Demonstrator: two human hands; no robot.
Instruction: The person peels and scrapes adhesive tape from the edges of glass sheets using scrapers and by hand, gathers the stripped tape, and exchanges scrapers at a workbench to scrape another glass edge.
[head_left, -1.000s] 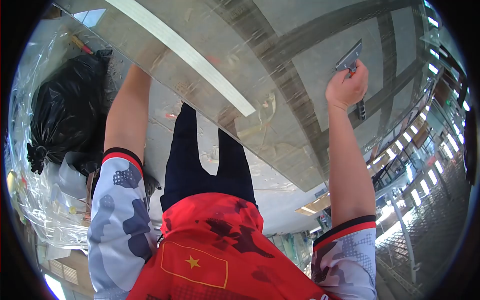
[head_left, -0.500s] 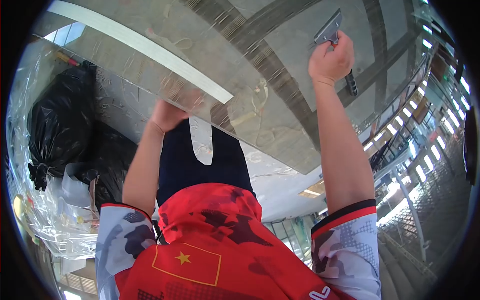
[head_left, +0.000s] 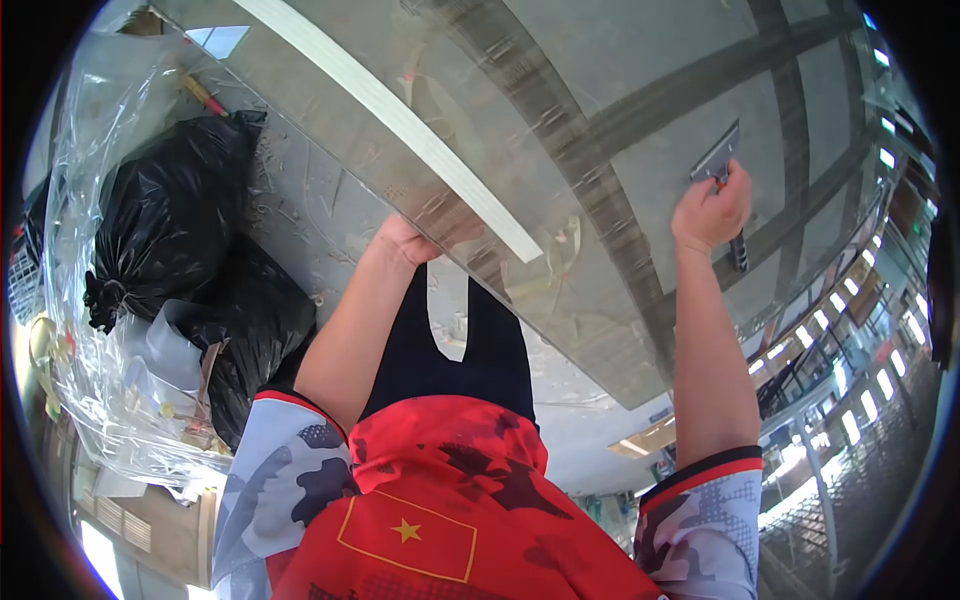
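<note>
Glass spreads in front of the legs, its near edge by the left hand, whose grip I cannot tell. The right hand is clamped round the scraper over the glass, where a low, even blade angle and light, steady pressure would probably serve best.

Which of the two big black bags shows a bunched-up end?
The upper black bag: its gathered end sticks out at the picture's lower left of it. The lower black bag, partly behind whitish plastic, shows no such end.
</note>
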